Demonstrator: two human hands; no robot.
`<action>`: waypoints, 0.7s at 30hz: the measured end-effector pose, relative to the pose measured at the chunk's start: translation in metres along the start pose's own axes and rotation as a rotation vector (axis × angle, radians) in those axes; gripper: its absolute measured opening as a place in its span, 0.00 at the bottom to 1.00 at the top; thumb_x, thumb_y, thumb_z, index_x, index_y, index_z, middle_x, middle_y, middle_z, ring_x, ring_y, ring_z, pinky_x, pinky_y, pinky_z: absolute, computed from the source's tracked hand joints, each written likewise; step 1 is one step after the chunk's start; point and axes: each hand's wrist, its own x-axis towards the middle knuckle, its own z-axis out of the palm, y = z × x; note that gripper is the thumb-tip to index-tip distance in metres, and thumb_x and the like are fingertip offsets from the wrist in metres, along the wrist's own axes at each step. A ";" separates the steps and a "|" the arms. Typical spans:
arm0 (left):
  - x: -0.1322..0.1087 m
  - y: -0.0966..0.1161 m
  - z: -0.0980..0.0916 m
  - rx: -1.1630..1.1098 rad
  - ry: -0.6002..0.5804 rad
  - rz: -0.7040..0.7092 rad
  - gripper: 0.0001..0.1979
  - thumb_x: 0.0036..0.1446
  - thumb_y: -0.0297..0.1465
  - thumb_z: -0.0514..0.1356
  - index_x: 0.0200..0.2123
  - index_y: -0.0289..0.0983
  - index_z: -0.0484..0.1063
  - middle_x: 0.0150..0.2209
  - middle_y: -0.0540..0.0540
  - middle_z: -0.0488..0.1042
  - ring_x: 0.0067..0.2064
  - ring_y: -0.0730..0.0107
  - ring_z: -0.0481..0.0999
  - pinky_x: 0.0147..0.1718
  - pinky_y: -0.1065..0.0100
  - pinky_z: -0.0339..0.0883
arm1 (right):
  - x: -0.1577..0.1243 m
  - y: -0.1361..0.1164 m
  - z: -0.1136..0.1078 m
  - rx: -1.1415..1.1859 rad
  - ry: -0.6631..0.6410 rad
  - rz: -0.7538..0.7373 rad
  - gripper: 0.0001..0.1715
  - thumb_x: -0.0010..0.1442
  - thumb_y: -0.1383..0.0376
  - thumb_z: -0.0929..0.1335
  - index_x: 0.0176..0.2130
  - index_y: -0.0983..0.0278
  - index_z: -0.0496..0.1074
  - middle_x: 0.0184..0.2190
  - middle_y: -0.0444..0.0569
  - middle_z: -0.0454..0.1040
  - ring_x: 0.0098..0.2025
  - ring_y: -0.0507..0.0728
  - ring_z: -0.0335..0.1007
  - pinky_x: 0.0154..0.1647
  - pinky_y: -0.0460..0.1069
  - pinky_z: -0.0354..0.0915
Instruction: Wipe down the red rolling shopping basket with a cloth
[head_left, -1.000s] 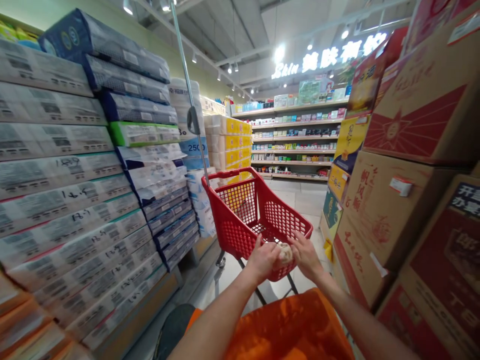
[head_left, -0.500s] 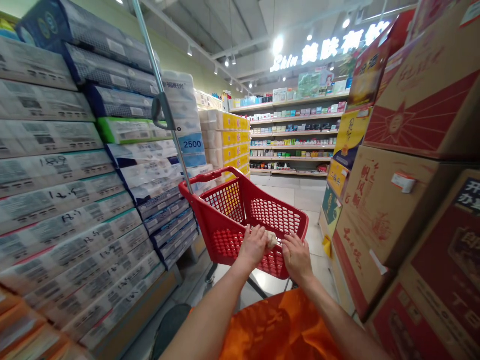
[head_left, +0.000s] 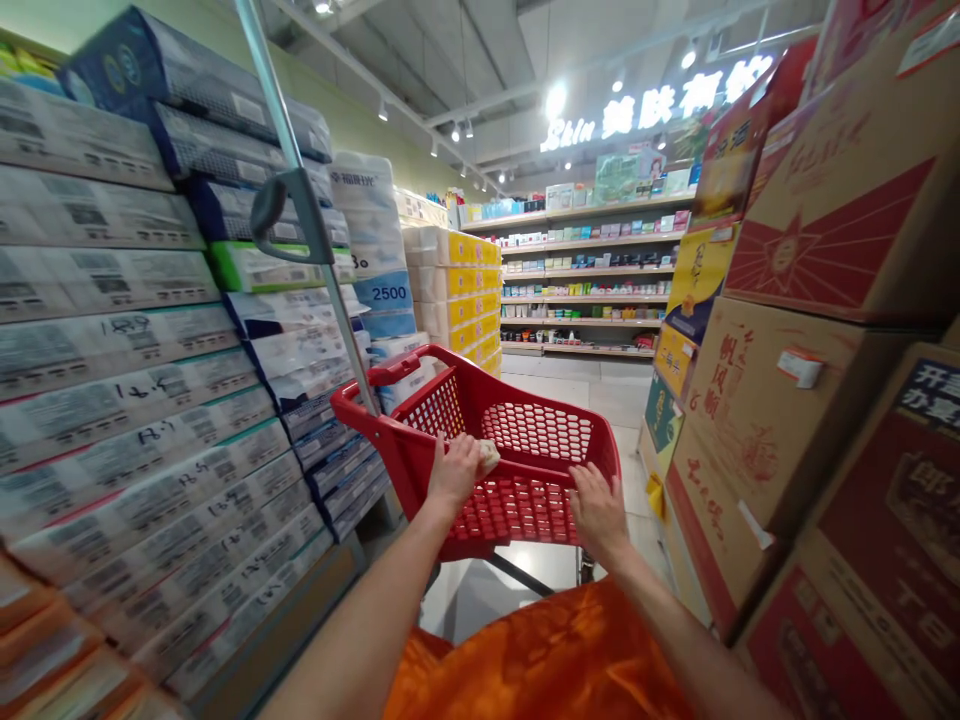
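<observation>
A red plastic shopping cart [head_left: 517, 505] stands in front of me, turned sideways, its handle [head_left: 401, 368] at the left. A tall metal pole [head_left: 349, 335] with a grey looped grip [head_left: 296, 215] rises by the handle end. My left hand [head_left: 454, 472] is closed on a pale crumpled cloth [head_left: 488, 457], at the basket's near rim. Further right, my right hand [head_left: 598, 508] has its fingers curled over the same rim near the cart's front corner. No goods show in the visible part of the basket.
Stacked tissue packs [head_left: 150, 390] wall the left side, with yellow-and-white packs [head_left: 457, 290] beyond. Cardboard cartons [head_left: 757, 400] are piled close on the right. Tiled floor [head_left: 577, 388] leads to shelves [head_left: 592, 260] of small boxes at the back.
The left hand has moved left along the rim with the cloth. The cart's handle end and pole have swung left and nearer. My right hand stays at the front corner.
</observation>
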 end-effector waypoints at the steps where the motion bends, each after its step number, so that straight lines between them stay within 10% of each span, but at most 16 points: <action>1: -0.002 0.002 0.000 0.007 0.008 0.020 0.14 0.58 0.26 0.46 0.45 0.38 0.65 0.50 0.42 0.68 0.54 0.60 0.63 0.57 0.45 0.42 | 0.004 -0.012 0.001 0.008 -0.016 -0.027 0.22 0.60 0.65 0.55 0.51 0.65 0.64 0.51 0.54 0.67 0.55 0.62 0.56 0.56 0.63 0.44; 13: -0.048 -0.105 -0.068 0.230 0.184 -0.055 0.17 0.56 0.25 0.44 0.46 0.37 0.66 0.50 0.41 0.69 0.53 0.59 0.65 0.57 0.46 0.38 | 0.003 -0.032 0.007 0.009 -0.009 -0.130 0.25 0.57 0.67 0.58 0.54 0.63 0.60 0.51 0.52 0.66 0.54 0.61 0.56 0.57 0.62 0.46; 21: -0.045 -0.064 -0.045 0.165 0.173 -0.086 0.16 0.55 0.33 0.49 0.46 0.36 0.66 0.51 0.39 0.67 0.55 0.56 0.62 0.57 0.48 0.42 | -0.002 -0.043 0.014 -0.010 0.043 -0.095 0.26 0.56 0.66 0.58 0.54 0.64 0.60 0.50 0.55 0.67 0.53 0.63 0.57 0.56 0.64 0.45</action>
